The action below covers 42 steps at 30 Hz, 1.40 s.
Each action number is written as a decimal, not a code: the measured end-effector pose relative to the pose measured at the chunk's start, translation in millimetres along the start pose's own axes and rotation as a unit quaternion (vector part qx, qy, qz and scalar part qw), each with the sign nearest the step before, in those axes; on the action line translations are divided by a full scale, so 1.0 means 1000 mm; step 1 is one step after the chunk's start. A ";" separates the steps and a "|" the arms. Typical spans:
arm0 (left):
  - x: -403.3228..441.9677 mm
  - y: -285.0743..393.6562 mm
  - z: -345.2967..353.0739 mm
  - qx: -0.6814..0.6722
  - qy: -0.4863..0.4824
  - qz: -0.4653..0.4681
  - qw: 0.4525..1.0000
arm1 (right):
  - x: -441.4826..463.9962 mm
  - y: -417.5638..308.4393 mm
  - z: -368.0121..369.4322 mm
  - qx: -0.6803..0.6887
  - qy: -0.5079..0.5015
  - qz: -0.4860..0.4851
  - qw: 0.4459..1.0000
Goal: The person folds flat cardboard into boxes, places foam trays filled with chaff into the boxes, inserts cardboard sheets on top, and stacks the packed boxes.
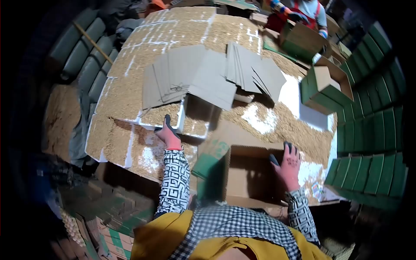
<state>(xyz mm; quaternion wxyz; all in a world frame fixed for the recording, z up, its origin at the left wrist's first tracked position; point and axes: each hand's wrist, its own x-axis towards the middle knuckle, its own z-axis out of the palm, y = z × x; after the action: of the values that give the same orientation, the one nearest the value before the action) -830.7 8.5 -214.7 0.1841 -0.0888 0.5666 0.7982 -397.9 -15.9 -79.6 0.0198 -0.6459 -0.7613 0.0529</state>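
Observation:
My left hand [169,133], in a pink glove with dark fingertips, is closed on a thin white edge strip [147,125] standing in the tan, grain-like loose material. My right hand [289,168], gloved alike, grips the right wall of an open cardboard box [249,173]; its thumb is on the inner side. This box stands close to my body, its visible inside bare brown with shadows. Between my hands, a flattened flap with green print [212,158] leans out to the left. Grey cardboard sheets [186,71] lie fanned out beyond my left hand.
Tan loose material [234,32] covers much of the white-surfaced table. Another open green-and-brown box [323,89] stands at the right, near stacked green boxes [368,130]. Across the table, a person in red overalls [299,15] is beside an open carton [302,41]. Cartons lie below left.

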 end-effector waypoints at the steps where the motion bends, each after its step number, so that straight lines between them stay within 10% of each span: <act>1: -0.029 0.018 0.004 0.035 0.042 -0.025 0.998 | -0.004 -0.003 0.001 -0.058 0.002 0.003 0.998; 5: -0.057 0.038 -0.055 -0.144 -0.125 -0.166 0.968 | -0.011 -0.004 -0.012 -0.006 0.078 -0.121 0.990; 11: -0.157 0.136 -0.117 -0.041 -0.294 -0.124 0.947 | -0.016 0.017 0.009 0.346 0.085 -0.202 0.912; 13: -0.171 0.126 -0.119 0.062 -0.380 -0.004 0.923 | -0.001 0.025 0.024 0.557 0.057 -0.161 0.812; 17: -0.220 0.107 -0.066 0.077 -0.468 -0.135 0.870 | 0.012 0.027 -0.027 0.927 -0.207 0.035 0.309; 19: -0.239 0.096 -0.050 0.134 -0.512 -0.111 0.841 | 0.004 0.042 -0.064 0.919 -0.172 0.049 0.352; 21: -0.223 0.058 -0.054 0.139 -0.570 0.012 0.810 | -0.003 0.073 -0.055 0.743 -0.158 0.059 0.648; 23: -0.220 0.049 -0.058 0.103 -0.614 0.083 0.778 | -0.020 0.076 -0.064 0.739 -0.114 0.117 0.653; 25: -0.227 0.055 -0.061 0.250 -0.516 0.369 0.731 | -0.054 0.082 -0.087 0.733 -0.040 0.138 0.665; 29: -0.250 0.039 -0.072 0.154 -0.448 -0.017 0.880 | -0.119 0.094 -0.103 0.738 -0.006 0.193 0.647; 35: -0.230 0.014 -0.090 -0.047 -0.364 -0.334 0.868 | -0.108 0.035 -0.061 0.759 -0.072 0.196 0.617; 38: -0.155 -0.001 -0.027 0.223 -0.357 -0.090 0.902 | -0.102 0.043 0.004 0.699 -0.121 0.174 0.683; 40: -0.095 -0.045 0.024 0.326 -0.373 0.237 0.836 | -0.098 0.022 0.020 0.425 -0.010 0.128 0.896; 42: -0.122 -0.012 0.090 0.482 -0.386 0.133 0.775 | -0.096 0.018 0.044 0.356 0.048 0.093 0.929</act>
<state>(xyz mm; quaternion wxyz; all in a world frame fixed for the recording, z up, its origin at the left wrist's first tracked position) -708.1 72.5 -151.4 0.2983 0.4030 0.7651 0.4041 -368.7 -110.4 -121.4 0.2802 -0.6658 -0.6275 0.2907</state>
